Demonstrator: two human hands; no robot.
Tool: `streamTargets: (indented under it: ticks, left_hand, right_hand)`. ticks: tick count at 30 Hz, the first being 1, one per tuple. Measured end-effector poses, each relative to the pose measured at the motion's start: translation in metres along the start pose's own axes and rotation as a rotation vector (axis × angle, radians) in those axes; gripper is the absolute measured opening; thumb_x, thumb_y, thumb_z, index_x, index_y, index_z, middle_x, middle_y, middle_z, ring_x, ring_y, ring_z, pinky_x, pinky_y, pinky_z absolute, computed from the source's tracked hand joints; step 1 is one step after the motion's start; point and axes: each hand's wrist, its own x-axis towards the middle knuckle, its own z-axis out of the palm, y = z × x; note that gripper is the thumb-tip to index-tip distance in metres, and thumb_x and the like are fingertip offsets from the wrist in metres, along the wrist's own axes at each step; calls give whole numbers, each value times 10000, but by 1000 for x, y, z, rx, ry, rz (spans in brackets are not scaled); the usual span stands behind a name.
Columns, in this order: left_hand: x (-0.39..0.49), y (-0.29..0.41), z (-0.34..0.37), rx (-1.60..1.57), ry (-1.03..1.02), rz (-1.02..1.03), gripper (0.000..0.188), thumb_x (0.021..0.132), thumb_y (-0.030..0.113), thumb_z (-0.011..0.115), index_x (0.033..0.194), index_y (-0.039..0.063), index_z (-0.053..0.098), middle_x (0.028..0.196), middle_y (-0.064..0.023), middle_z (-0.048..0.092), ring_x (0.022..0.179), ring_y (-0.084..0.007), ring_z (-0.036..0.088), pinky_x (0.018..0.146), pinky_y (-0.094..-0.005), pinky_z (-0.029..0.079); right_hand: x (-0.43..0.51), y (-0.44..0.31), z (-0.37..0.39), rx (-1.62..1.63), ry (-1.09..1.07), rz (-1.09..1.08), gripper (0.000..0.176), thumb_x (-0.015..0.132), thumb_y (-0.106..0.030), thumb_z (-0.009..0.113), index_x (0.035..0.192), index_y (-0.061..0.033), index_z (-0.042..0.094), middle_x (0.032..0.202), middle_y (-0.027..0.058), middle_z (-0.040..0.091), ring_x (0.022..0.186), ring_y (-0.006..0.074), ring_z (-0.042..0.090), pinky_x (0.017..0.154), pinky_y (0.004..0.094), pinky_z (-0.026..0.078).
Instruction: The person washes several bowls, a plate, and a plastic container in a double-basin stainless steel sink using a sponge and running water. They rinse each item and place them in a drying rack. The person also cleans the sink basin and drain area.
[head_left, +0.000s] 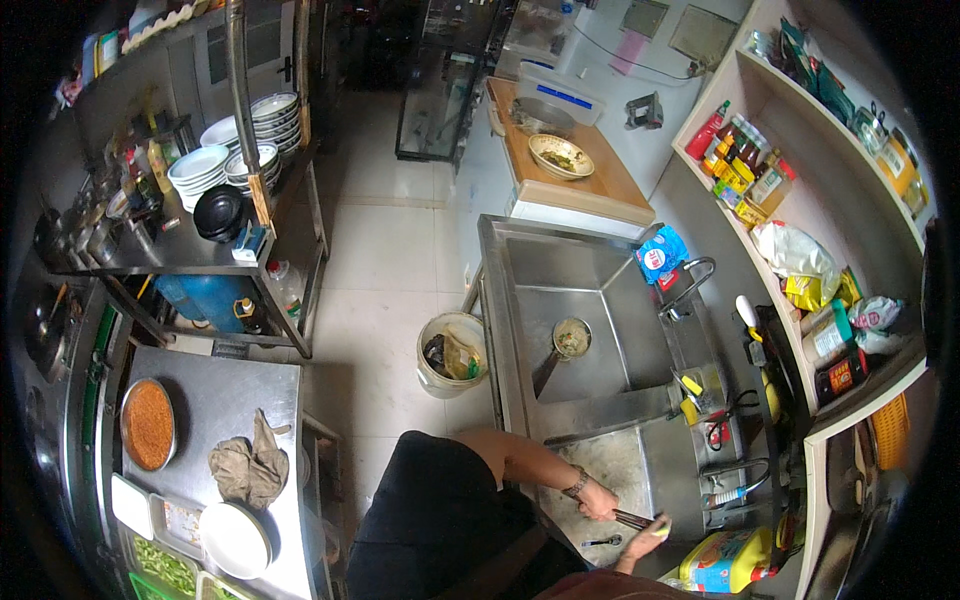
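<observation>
My left hand (598, 501), with a band on the wrist, grips a bundle of dark chopsticks (632, 518) over the lower basin (660, 472) of a steel double sink. At the far end of the bundle is my right hand (640, 541). A small yellow piece (662, 531), seemingly a sponge, shows between its fingers. The fingers hide where the sponge meets the chopsticks. Below my left hand, a metal spoon (602, 540) lies on the wet basin floor. A ladle (572, 337) with pale food scraps in its bowl rests in the upper basin (562, 262).
Two faucets (694, 281) (739, 476) line the sink's right side. A yellow detergent jug (724, 559) stands near my right hand. A waste bucket (450, 356) sits on the floor. Beyond the sink, a patterned bowl (561, 157) holds food. Steel tables (217, 375) stand left.
</observation>
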Motion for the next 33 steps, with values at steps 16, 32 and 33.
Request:
streamTargets:
  ticks: [16,32,33]
  left_hand:
    - [29,-35,18,346,-67,63,523,950,429,359,654,20,493,513,-72,432,448,-164,416,441,-368,374]
    - [113,17,25,261,430,137,373,763,295,582,694,-72,572,629,-253,567,575,-324,574,562,-427,444]
    - [112,13,22,226,444,230,398,773,314,582,686,-74,563,613,-244,555,564,-306,558,553,-414,439]
  right_hand:
    - [-2,-22,-29,970,181,689,347,870,-415,562,872,-68,565,673,31,546,592,124,526,551,253,444]
    - [53,-54,-10,1406,26,569,429,945,-421,402,646,-113,395,536,9,378,519,131,380,499,259,317]
    - [54,-50,-17,1573,-53,600,434,948,-415,396,626,-125,371,521,2,366,513,126,371,501,255,310]
